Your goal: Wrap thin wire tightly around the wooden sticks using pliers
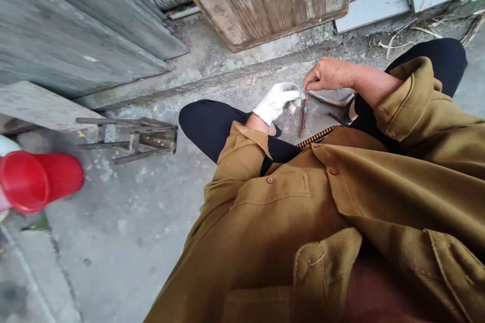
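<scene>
My left hand (278,102), in a white glove, is closed with its thumb and fingers drawn together between my knees. My bare right hand (329,74) meets it from the right, closed in a pinch with the fingers pointing down. Whatever sits between the fingertips is too small to make out. Just below the fingertips is a reddish-brown rod (303,120) with a greyish band, its upper end close to both hands. Under my right hand a bent, brownish bar (329,101) runs to the right, toward my foot. I cannot tell whether the two pieces are joined.
A weathered wooden panel (273,0) leans at the wall ahead. White tiles (373,4) lie at the upper right. To the left are a small wooden stool (151,140) on its side and a red bucket (62,175). The concrete floor (125,242) extends around me.
</scene>
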The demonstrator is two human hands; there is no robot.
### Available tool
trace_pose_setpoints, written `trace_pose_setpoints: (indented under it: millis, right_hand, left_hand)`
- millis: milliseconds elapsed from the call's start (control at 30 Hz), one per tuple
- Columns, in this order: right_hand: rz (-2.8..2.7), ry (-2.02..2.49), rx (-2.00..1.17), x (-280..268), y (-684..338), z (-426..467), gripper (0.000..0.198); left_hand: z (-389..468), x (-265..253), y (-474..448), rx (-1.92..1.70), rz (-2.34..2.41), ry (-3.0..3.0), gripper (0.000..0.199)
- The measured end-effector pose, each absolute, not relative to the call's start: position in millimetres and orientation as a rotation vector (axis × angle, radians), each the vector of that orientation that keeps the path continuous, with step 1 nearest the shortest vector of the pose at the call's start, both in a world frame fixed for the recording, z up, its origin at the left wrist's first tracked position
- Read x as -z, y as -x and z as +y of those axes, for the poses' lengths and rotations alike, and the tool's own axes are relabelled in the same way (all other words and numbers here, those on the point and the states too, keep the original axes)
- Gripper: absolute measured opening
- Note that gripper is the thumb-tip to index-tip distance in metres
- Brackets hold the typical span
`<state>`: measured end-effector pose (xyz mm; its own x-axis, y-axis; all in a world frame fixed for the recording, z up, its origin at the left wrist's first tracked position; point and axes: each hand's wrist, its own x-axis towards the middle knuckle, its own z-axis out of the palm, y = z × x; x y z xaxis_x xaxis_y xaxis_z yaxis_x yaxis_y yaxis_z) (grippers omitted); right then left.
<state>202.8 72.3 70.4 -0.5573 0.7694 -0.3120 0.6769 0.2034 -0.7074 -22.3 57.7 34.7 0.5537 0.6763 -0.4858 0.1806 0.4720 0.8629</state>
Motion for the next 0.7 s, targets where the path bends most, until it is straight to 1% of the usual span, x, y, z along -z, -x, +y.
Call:
trace_pose_setpoints:
  millis: [133, 300, 433, 533, 633, 700]
  right_hand:
    - [-2.478, 1.340, -1.261, -70, -203, 72, 0.018]
    - [-2.557, 1.289, -1.308, -72, -203, 72, 0.018]
    - [-2.615, 1.325, -1.304, -71, -201, 71, 0.014]
    - [-2.575, 1.475, -1.243, -62, -196, 69, 0.005]
    - [-2.495, 1.611, -1.156, -51, -188, 69, 0.013]
    - [-2.426, 1.690, -1.118, -49, -183, 70, 0.016]
  left_hand:
    - [58, -36, 20, -0.337, 1.012, -1.121, 0.013]
    - [60, -29, 24, -0.269, 0.950, -1.147, 0.016]
    - [58, -30, 21, -0.275, 0.949, -1.273, 0.010]
    - [56, -29, 15, -0.333, 1.037, -1.594, 0.005]
    - [53, -24, 12, -0.421, 1.118, -1.998, 0.003]
    - [51, -19, 13, -0.446, 1.120, -2.161, 0.003]
